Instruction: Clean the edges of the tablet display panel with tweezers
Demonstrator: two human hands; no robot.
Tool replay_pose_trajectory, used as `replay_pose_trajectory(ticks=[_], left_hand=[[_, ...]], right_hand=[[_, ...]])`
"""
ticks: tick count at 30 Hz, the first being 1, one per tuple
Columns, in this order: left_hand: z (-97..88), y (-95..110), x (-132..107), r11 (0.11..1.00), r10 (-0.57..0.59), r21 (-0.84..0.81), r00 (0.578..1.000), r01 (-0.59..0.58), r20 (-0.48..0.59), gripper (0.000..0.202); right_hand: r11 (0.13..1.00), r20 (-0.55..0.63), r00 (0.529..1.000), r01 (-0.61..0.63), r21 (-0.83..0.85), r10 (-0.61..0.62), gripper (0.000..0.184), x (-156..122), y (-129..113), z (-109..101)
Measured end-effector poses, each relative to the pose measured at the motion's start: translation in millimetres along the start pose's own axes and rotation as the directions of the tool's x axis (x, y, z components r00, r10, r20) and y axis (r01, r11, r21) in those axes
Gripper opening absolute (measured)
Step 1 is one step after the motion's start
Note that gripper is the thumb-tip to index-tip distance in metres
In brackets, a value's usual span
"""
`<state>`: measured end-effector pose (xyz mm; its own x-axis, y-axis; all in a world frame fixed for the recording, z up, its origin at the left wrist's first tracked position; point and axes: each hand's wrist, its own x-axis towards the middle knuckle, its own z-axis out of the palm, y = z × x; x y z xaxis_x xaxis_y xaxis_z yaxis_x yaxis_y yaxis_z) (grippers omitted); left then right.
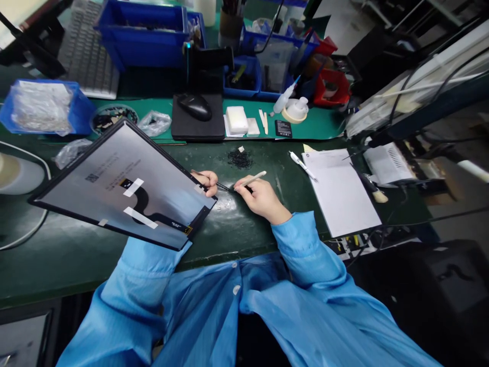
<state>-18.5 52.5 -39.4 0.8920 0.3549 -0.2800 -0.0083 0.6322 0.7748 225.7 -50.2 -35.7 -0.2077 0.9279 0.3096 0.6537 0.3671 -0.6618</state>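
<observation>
My left hand (208,182) is closed at the right edge of a tablet-sized display panel (118,188), which is tilted with its silver back facing me. A black flex cable (142,201) runs over that back, with white tape strips (140,218) across it. Most of my left hand is hidden behind the panel. From its fingers a thin dark pointed tool (222,186), perhaps tweezers, reaches toward my right hand. My right hand (262,196) pinches a pale slim stick (255,178), its upper end pointing right. Both hands are just above the green bench mat (244,234).
Beyond my hands lies a pile of small black bits (240,158). White paper (340,191) and a pen (303,165) are at the right. Along the back stand a mouse (194,106), a white block (237,120), a dropper bottle (283,99) and blue bins (148,35).
</observation>
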Motion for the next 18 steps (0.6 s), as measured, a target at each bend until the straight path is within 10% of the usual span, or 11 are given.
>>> replay_pose_trajectory(ticks=[18], left_hand=[[4.6,4.8,-2.4,0.999,-0.036,-0.005,0.999,0.036,-0.007,0.020]], right_hand=[[0.997,0.054,0.998,-0.020,-0.071,0.024,0.021,-1.3,-0.9,-1.8]])
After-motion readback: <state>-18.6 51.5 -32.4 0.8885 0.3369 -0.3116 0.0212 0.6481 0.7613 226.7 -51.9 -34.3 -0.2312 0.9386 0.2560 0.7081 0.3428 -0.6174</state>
